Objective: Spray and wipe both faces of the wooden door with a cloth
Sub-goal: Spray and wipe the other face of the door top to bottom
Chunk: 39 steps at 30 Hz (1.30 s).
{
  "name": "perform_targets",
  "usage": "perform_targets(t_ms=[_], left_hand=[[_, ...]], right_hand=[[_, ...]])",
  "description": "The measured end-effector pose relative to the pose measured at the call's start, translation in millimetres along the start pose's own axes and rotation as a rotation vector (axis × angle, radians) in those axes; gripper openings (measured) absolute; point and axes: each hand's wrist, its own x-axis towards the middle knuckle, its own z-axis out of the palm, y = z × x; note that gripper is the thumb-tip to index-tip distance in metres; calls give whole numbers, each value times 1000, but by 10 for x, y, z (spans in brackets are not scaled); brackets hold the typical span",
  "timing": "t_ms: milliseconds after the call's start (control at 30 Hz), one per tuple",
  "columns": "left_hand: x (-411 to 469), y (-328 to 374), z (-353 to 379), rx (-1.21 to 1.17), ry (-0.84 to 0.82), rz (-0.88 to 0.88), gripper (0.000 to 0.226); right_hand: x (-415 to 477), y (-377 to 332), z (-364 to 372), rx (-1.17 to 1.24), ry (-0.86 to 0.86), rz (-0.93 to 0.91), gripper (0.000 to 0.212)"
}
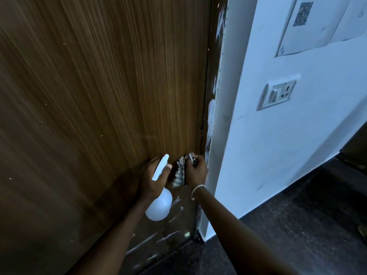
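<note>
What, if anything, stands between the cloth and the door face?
Nothing visible: the right hand holds the cloth close against the wooden door; the spray bottle in the left hand sits beside it.

No words or numbers legible anywhere, a blurred square code pattern [303,14] printed on a white paper sheet [309,38] on the wall [278,139], a faint small mark at the sheet's lower left corner, unreadable
</note>
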Motion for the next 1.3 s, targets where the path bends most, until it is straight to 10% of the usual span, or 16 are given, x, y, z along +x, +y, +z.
perform_targets(t_ms=[100, 300, 833, 1167, 1300], left_hand=[[4, 17, -4, 19, -17, 42, 17], [4, 65, -61, 39, -9, -34, 21], [85, -196, -235, 70, 44, -18, 48], [132, -137, -152, 49, -18, -21, 29], [141, -45, -165, 2, -71, -34, 16]], right_hand=[[103, -35, 25, 227, -23, 286, 13], [412, -9, -468, -239, -184, -262, 40], [387, 405, -349, 85, -17, -134, 31], [-80, 718, 121, 338, 104, 464, 45], [-420, 662, 339, 199, -173, 508, 31]])
